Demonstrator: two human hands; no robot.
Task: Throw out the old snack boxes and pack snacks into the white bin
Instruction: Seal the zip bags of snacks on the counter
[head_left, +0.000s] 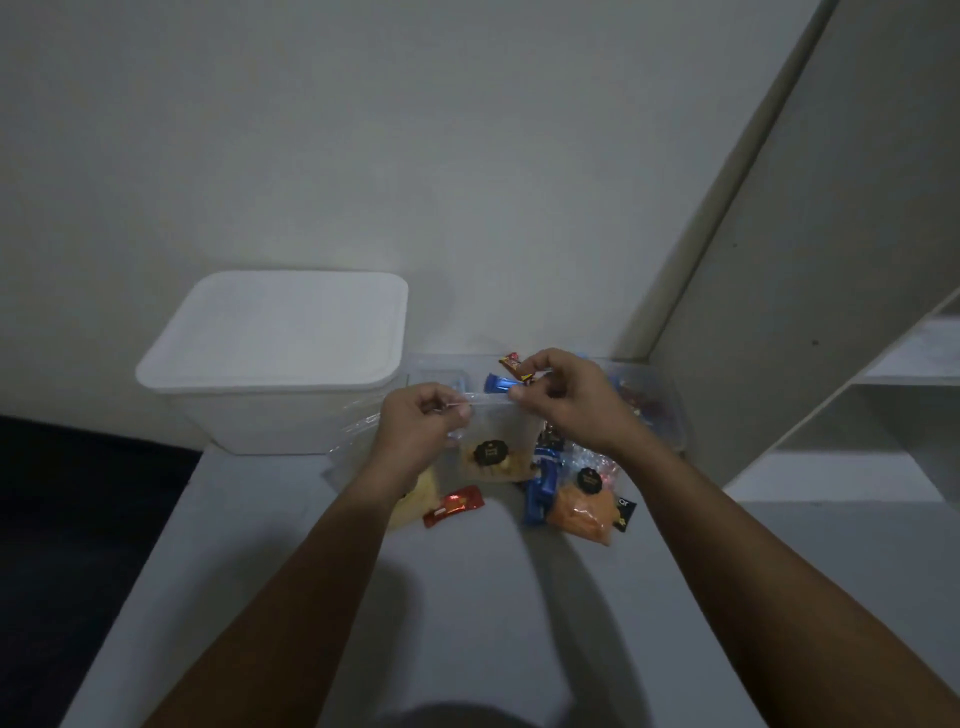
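Observation:
My left hand (423, 423) and my right hand (569, 397) pinch the top edge of a clear zip bag (493, 447) that holds pale snacks and bears a black sticker. The bag hangs upright above the grey table (467, 597). Loose snacks lie under it: a red wrapper (453, 505), a yellow pack (415, 499), blue wrappers (540, 493) and an orange pack (582, 512). The white bin (270, 358) stands at the back left with its lid on. A clear snack box (654, 410) with wrapped sweets sits behind my right hand.
A pale wall rises close behind the bin. White shelving (883, 395) stands at the right. The table's left edge drops to a dark floor (78, 519). Another clear bag (353, 441) lies crumpled beside the bin.

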